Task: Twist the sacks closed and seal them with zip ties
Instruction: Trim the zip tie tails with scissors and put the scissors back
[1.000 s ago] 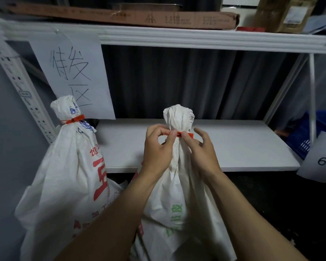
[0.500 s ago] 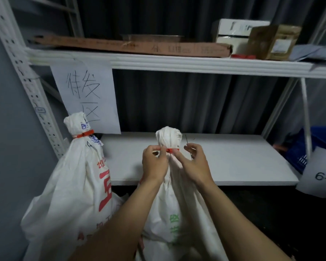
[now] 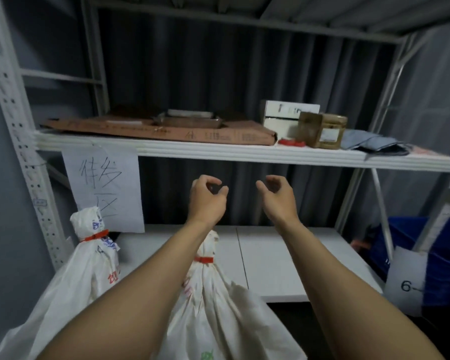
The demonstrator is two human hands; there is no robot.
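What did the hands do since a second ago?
Both the left hand and the right hand let go of the red zip tie on the middle sack and rose above it, holding nothing. That tie stays round the sack's neck; the left sack stays tied too.

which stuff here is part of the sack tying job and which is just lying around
Job: middle sack, red zip tie on it; left sack, red tie on it; left hand, right hand, both empty.
Lying about: flat cardboard box, white box, brown box, paper sign, blue crate.
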